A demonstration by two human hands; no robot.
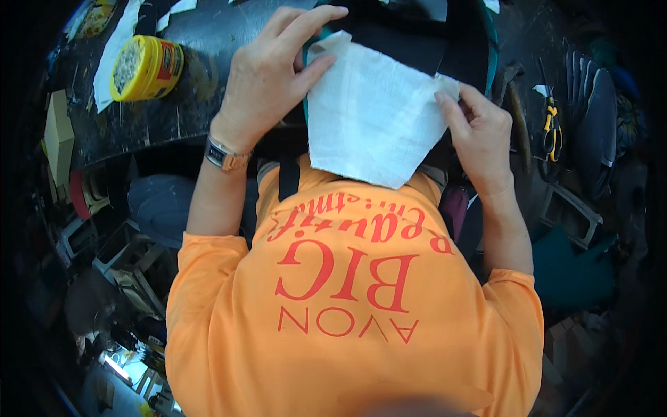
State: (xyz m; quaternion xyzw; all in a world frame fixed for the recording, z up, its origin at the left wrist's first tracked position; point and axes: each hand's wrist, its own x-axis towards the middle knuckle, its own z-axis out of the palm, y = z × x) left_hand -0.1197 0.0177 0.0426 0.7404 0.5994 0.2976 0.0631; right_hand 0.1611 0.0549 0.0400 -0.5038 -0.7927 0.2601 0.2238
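Note:
A piece of white woven fabric [379,111] hangs between my hands in front of my orange shirt, its lower corners pointing toward me. My left hand [267,73] has its thumb on the fabric's upper left corner, which is folded over; the index finger stretches out above it. Between thumb and curled fingers, my right hand [479,132] pinches the upper right corner. Just beyond the fabric lies a black piece with a green edge [493,48], partly covered by the fabric and my left hand.
On the dark, stained worktable [201,87], a yellow tub [149,68] of pale paste sits at the left. Yellow-handled scissors [552,132] lie at the right, near stacked dark curved pieces [590,111]. A beige block [59,135] is at the far left.

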